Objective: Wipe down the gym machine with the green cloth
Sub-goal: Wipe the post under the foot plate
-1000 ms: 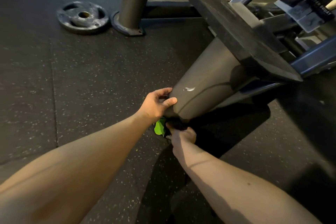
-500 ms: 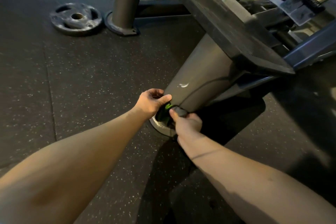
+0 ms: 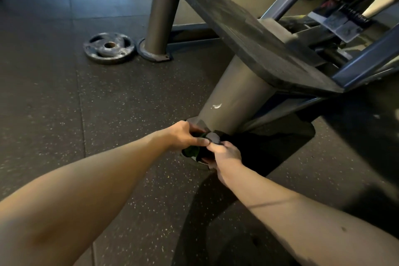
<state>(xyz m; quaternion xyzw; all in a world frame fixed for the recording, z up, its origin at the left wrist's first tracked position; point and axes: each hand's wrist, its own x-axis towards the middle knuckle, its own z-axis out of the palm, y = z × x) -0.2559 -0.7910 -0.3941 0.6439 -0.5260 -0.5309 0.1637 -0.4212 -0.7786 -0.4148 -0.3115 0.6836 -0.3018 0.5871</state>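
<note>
Cloth [image 3: 191, 150] mostly hidden (deep shadow) at leg [image 3: 235, 97] base; left hand [image 3: 185, 136], right hand [image 3: 225, 154] grips curled round it.

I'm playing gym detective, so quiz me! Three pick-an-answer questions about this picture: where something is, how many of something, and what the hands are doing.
1. Where is the green cloth? A) on the pad B) at the foot of the near leg C) over the top bar
2. Count every weight plate on the floor. A) one B) three C) five
3. What are the left hand and right hand doing? A) hanging free B) pressing flat on the floor C) both holding the cloth
Answers: B, it bunches at that leg's base; A, one lies by the far leg; C, both curl round it.
</note>
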